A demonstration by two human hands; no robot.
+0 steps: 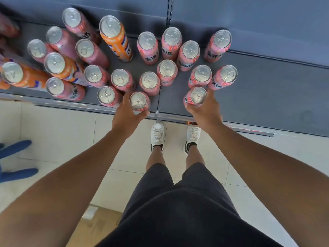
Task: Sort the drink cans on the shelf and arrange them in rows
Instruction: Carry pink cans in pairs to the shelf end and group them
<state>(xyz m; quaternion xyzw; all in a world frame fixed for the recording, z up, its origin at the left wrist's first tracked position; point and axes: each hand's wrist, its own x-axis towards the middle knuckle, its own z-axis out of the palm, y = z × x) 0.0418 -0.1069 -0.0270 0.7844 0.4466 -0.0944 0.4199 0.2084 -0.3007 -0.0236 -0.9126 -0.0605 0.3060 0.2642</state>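
Cans (pixel 167 68) sit unsorted on the shelf (pixel 267 97), orange among pink (no rows yet); my left hand (pixel 124 115) and right hand (pixel 206 111) each grip one near its front.

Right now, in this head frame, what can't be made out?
Head view only:
Fingertips of the left hand: behind the slim pink aluminium can it grips.
Fingertips of the right hand: behind the second pink can.
Far-left cans: blurred, cut by the left edge.
Blue floor object: cut off left, unidentifiable.
Brown cardboard box: partly hidden by black shorts, bottom edge.
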